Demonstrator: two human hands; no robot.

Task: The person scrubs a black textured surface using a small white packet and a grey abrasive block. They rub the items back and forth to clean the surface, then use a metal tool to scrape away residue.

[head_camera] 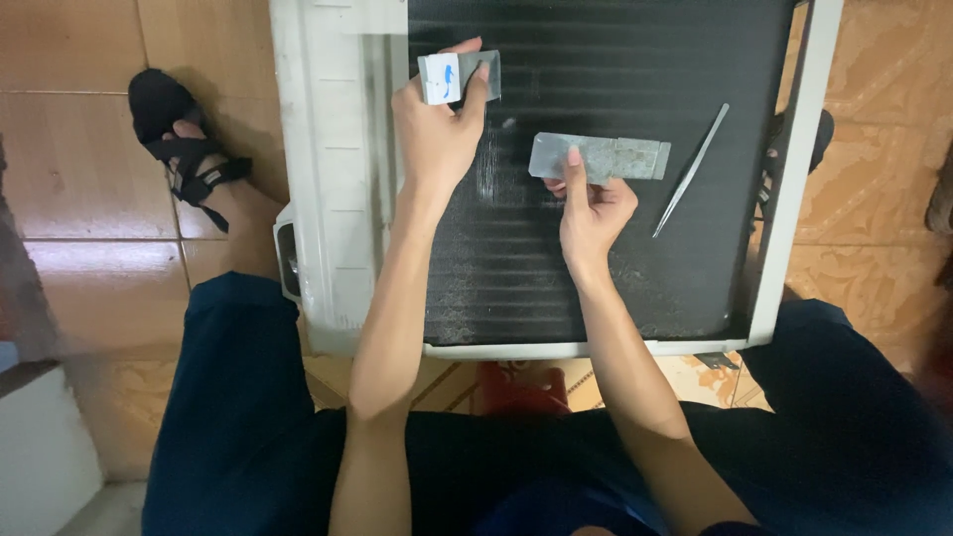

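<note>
Fingers of your left hand (437,129) pinch a small white-and-grey card (458,76) at eleven o'clock over the dark finned coil (615,268). Your right hand (593,210) pinches a grey metal strip (600,158) near centre; tweezers (691,171) lie at two o'clock.

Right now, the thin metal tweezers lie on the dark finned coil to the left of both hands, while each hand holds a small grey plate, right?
Not quite. The head view shows the thin metal tweezers on the dark finned coil to the right of both hands. The left hand and right hand each do hold a small grey plate.
</note>
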